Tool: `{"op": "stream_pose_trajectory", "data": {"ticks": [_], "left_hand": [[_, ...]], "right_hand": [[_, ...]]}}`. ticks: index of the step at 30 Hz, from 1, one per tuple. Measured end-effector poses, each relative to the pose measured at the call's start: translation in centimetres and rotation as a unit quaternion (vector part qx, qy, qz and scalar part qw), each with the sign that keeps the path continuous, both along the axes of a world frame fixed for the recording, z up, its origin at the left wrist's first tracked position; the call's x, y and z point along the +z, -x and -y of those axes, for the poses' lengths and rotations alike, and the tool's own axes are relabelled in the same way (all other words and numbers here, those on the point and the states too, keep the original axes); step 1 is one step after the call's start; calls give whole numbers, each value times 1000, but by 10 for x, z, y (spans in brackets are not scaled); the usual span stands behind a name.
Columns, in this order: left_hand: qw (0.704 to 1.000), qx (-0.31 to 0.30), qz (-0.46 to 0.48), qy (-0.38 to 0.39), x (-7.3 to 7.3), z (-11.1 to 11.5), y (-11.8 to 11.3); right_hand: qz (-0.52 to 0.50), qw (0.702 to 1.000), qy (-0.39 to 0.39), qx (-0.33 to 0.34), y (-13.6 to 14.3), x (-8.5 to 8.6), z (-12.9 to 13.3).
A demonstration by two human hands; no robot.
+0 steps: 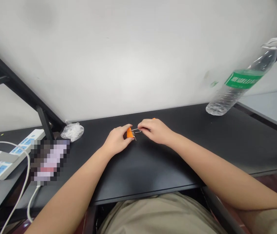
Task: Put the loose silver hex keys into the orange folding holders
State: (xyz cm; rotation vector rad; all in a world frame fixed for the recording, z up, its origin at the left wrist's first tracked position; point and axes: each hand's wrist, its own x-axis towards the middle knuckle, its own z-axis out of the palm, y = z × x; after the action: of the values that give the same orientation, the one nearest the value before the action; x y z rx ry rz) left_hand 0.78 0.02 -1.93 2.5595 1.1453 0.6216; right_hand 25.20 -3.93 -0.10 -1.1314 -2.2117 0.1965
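My left hand grips an orange holder between thumb and fingers, just above the black table. Several short metal keys with bent ends, like hex keys, stick out of its right side. My right hand is closed in a pinch at the end of a thin metal hex key that reaches across to the holder. A bit of orange shows behind the right hand's knuckles; the rest of it is hidden. The two hands are close together, a short gap between their fingertips.
A large clear bottle with a green label stands at the back right of the black table. To the left are a crumpled plastic bag, a blurred-out phone-like object on a white cable, and a white power strip. A white wall rises behind.
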Motion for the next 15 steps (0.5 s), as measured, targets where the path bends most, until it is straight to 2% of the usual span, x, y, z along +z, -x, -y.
{"op": "stream_pose_trajectory", "data": {"ticks": [5,10,15], "left_hand": [[1000,4,5,-1,-1,0,0],[1000,6,10,0,-1,-2,2],[1000,-21,5,12,-1,-1,2]], "right_hand": [[-1,1000,-2,-21,-3,1,-1],[10,1000,-6,-3,-4,-1,-3],[20,1000,-3,-17,-4,-1,-2]]}}
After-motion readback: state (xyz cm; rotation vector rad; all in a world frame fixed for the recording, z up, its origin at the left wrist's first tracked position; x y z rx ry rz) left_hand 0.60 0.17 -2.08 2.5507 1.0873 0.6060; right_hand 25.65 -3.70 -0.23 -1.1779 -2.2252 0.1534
